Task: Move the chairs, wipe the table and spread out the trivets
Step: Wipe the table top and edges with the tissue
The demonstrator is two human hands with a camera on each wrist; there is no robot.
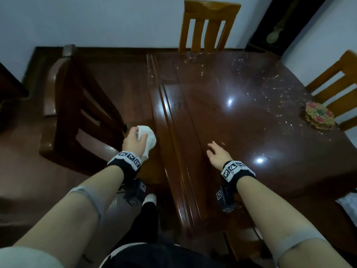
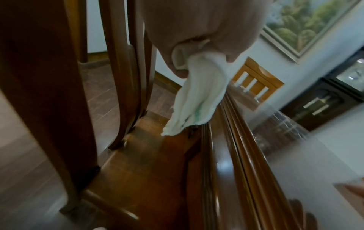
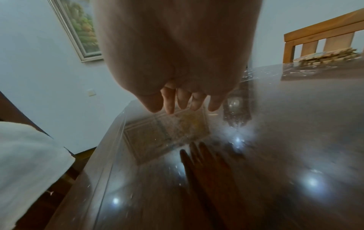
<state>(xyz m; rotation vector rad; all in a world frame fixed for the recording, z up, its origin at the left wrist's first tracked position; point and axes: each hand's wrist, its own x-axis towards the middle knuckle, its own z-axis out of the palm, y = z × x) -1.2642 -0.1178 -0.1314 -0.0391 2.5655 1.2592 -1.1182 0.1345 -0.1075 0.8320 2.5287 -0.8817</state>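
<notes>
My left hand [image 1: 135, 139] grips a white cloth [image 1: 149, 139] just off the left edge of the dark glossy table [image 1: 251, 120], above the seat of a dark wooden chair [image 1: 77, 105]. In the left wrist view the cloth [image 2: 197, 101] hangs from the curled fingers beside the table's moulded edge [image 2: 232, 140]. My right hand [image 1: 217, 153] hovers open over the tabletop near its left side, fingers [image 3: 183, 101] spread and holding nothing. A stack of colourful woven trivets [image 1: 319, 118] lies at the table's right edge. The far part of the tabletop is speckled with crumbs.
A light wooden chair [image 1: 206, 26] stands pushed in at the far side and another [image 1: 336, 88] at the right side behind the trivets. A framed painting [image 2: 311, 23] hangs on the wall. A dark cabinet [image 2: 325, 101] stands in the far corner.
</notes>
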